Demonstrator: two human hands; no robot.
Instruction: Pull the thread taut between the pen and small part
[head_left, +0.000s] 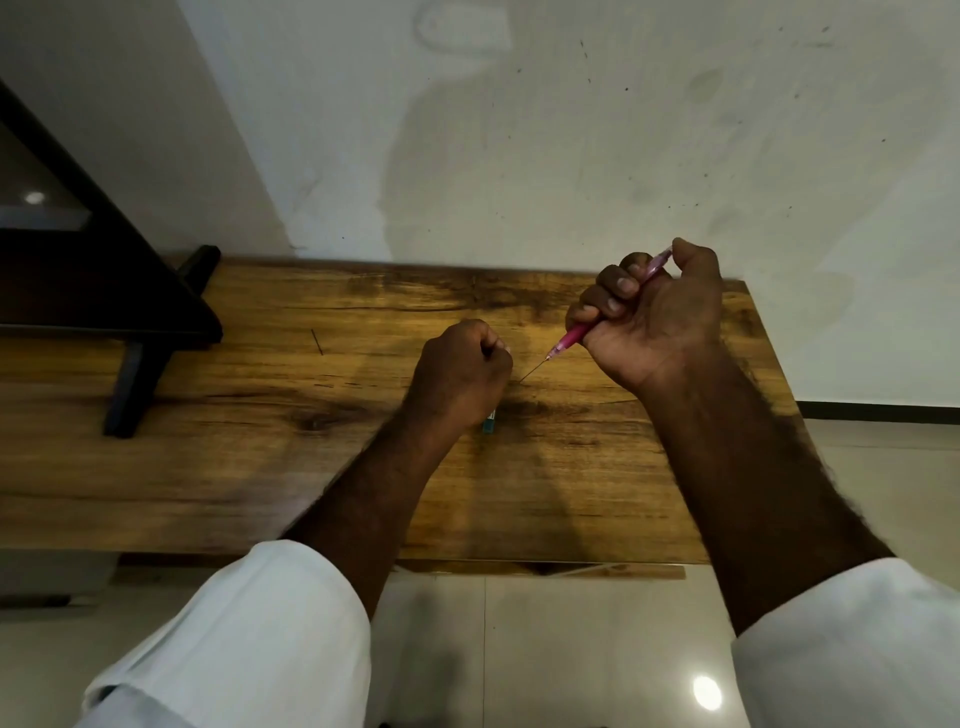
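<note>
My right hand (649, 312) grips a pink mechanical pencil (571, 336) in a fist above the wooden table (260, 441), thumb on its top end. The pencil's tip points down and to the left, and a thin lead (532, 371) sticks out of it toward my left hand. My left hand (460, 374) is curled into a fist just left of the lead. A small teal-ended object (489, 423) shows below this fist; most of it is hidden, and it seems held in the hand. Both sleeves are white.
A dark wooden stand (130, 332) occupies the table's left part, one leg reaching toward the front. A thin dark lead piece (317, 342) lies on the table left of centre. A white wall stands behind the table, and a glossy tiled floor (571, 649) lies below.
</note>
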